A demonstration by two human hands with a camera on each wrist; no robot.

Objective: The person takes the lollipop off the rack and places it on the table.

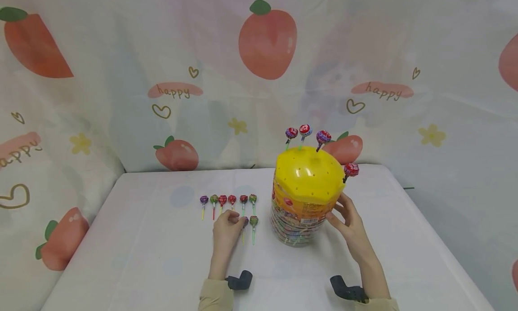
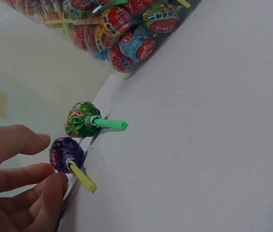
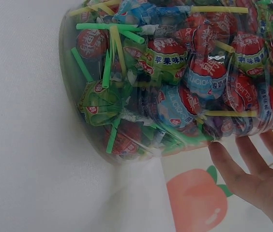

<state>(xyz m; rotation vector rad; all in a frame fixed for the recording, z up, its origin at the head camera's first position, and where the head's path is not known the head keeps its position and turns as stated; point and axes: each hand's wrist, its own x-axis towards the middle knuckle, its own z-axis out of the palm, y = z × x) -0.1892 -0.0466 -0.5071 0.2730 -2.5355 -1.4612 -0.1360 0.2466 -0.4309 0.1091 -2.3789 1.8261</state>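
Observation:
My left hand (image 1: 229, 228) is at a purple-wrapped lollipop (image 2: 67, 153) with a yellow stick, lying on the table. Its thumb and fingertips are close against the candy head, not curled round it. A green-wrapped lollipop (image 1: 253, 220) lies just to the right. On the right stands a big clear jar (image 1: 289, 223) full of lollipops, under a yellow lid (image 1: 303, 171) with small holes. The fingers of my right hand (image 1: 352, 228) are spread along the jar's right side, fingertips touching it. Several lollipops (image 1: 305, 130) stick up from the lid.
Behind the left hand, a row of several lollipops (image 1: 214, 199) lies with sticks toward me. A white cloth covers the table (image 1: 141, 239). A curtain (image 1: 218, 41) printed with fruit hangs behind it.

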